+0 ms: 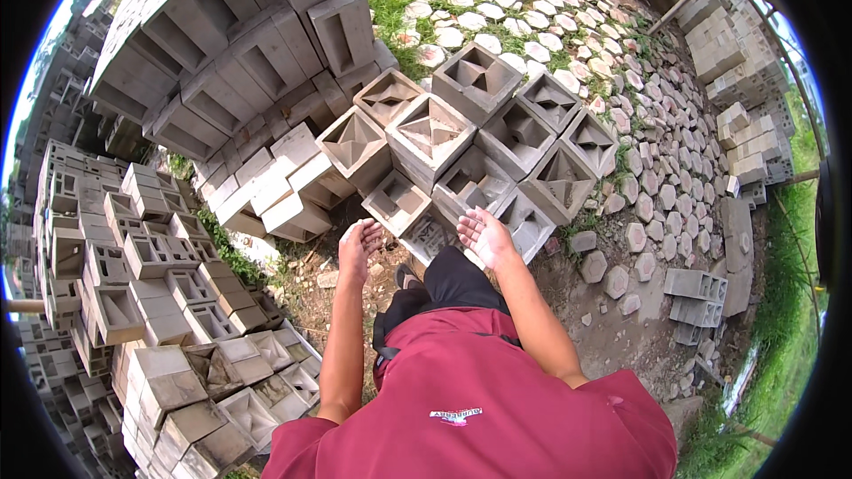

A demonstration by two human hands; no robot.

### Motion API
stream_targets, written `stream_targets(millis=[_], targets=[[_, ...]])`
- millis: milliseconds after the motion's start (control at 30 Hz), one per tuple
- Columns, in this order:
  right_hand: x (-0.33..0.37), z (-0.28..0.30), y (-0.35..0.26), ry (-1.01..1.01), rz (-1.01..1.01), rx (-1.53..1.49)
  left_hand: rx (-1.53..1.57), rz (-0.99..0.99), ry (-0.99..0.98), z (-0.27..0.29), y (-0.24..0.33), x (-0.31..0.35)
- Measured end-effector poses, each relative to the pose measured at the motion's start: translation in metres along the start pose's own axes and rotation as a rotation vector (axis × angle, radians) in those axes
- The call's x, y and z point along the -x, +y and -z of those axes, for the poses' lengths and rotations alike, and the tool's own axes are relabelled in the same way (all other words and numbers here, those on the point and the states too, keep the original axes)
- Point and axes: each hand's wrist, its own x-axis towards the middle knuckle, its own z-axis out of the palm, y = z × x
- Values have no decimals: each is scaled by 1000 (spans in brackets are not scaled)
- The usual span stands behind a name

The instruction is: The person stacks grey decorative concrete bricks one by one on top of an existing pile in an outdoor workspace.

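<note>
Both arms reach forward, one on each side of my knees, toward a stack of grey concrete vent blocks with square openings and angled inner faces. My left hand (pixel 360 241) is bare, its fingers loosely bent and apart from the thumb, close to the stack's near left corner block (pixel 397 202). Palm up, my right hand (pixel 485 236) has its fingers stretched out beside the stack's front blocks (pixel 525 223). Neither hand holds anything. Whether the right fingertips touch the block behind them, I cannot tell. A paler block (pixel 429 135) sits on top near the middle.
Tall piles of hollow blocks (pixel 257 53) rise at the far left. More blocks (pixel 146 239) crowd the left side. Hexagonal pavers (pixel 639 236) cover the ground to the right, near a small block pile (pixel 697 297). Rubble and dirt (pixel 306 277) surround my feet.
</note>
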Motion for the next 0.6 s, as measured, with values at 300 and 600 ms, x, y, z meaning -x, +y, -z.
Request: stream_targets(millis=[300, 600], targets=[[-62, 2, -15, 125, 16, -200, -295, 63, -240, -48, 49, -87], [-173, -12, -36, 176, -32, -169, -457, 101, -220, -75, 102, -182]])
